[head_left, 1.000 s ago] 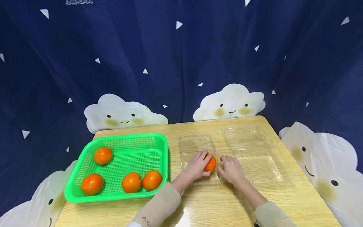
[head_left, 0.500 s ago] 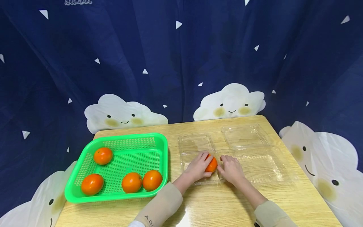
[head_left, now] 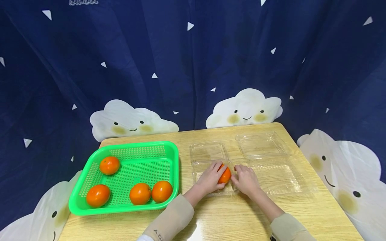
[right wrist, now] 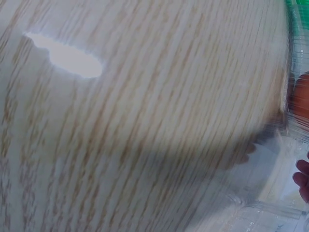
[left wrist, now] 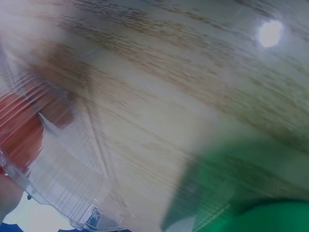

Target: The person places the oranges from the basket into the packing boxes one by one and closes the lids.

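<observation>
Now, from the left: four oranges sit in the green basket [head_left: 90, 204]. My left hand [head_left: 208, 179] curls round one orange [head_left: 225, 174] inside the near-left clear box [head_left: 211, 193] — I should set it down softly. My right hand [head_left: 245, 179] rests on the box edge, fingers bent — whether it pinches, I can't tell.

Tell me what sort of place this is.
Probably a staged tabletop set rather than a kitchen or shop: a small wooden table stands before a dark blue backdrop curtain printed with smiling clouds, and it bears only a green basket of orange fruit and clear plastic clamshell boxes.
</observation>
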Action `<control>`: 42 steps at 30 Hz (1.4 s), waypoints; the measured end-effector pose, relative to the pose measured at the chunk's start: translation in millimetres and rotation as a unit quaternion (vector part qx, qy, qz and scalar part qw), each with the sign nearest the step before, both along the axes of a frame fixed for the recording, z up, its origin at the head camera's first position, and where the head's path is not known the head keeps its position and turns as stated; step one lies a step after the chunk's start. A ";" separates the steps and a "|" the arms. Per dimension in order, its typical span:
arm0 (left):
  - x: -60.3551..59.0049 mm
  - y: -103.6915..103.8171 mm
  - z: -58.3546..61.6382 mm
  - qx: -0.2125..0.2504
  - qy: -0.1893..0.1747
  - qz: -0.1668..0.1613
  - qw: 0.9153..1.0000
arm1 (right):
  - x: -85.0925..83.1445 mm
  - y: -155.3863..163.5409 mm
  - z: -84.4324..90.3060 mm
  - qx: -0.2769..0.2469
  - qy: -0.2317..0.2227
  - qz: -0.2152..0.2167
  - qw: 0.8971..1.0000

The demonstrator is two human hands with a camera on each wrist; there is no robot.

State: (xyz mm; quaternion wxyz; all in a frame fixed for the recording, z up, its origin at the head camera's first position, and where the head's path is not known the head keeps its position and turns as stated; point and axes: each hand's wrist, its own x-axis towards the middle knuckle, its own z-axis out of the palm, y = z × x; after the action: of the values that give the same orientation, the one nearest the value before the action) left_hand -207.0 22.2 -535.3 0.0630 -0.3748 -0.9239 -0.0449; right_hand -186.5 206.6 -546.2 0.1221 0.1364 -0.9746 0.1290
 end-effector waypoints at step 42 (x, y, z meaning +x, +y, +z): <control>26.6 -54.5 46.7 0.064 0.113 0.047 0.990 | -0.8 -0.8 -0.6 -0.003 -0.005 -0.003 1.000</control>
State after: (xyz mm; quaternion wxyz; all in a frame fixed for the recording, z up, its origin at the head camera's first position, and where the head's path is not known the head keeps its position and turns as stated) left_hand -180.4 -32.3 -488.6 0.1924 -0.3290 -0.9227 -0.0582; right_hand -187.3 205.8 -546.8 0.1184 0.1322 -0.9752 0.1324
